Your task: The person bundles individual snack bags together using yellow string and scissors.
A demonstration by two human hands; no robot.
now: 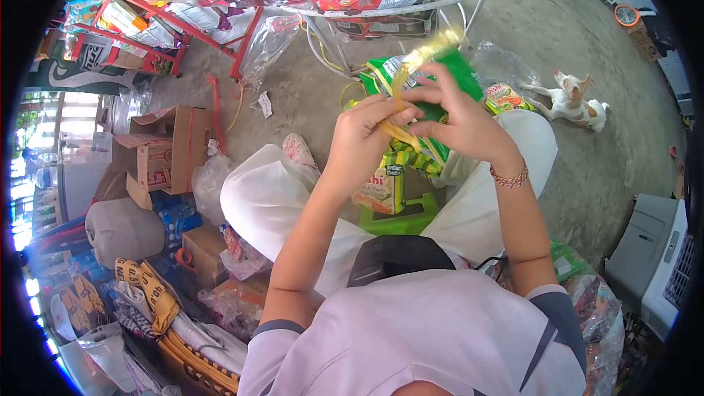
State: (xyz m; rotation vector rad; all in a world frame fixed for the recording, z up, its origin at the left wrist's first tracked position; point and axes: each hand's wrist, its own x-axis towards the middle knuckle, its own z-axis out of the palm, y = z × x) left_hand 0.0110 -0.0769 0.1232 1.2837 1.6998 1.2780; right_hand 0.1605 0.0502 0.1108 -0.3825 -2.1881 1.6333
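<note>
My left hand (370, 128) pinches a yellow plastic string (398, 86) above my lap. Its fingers are closed on it. My right hand (462, 121) meets it from the other side, thumb and fingers curled around the string by the left fingertips. One shiny, crinkled length of the string rises past the right fingers; another part hangs below the hands. Beneath lie a large green bag (462, 77) and small green-and-yellow snack packets (400, 154). A snack bag (381, 189) leans by a green plastic stool (400, 218) between my knees.
Ahead stands a round rack (367, 13) piled with red packets. A dog (576, 99) lies on the concrete floor at right, near another snack packet (506, 97). An open cardboard box (165, 150) and a grey container (125, 233) stand at left, a grey plastic crate (649, 257) at right.
</note>
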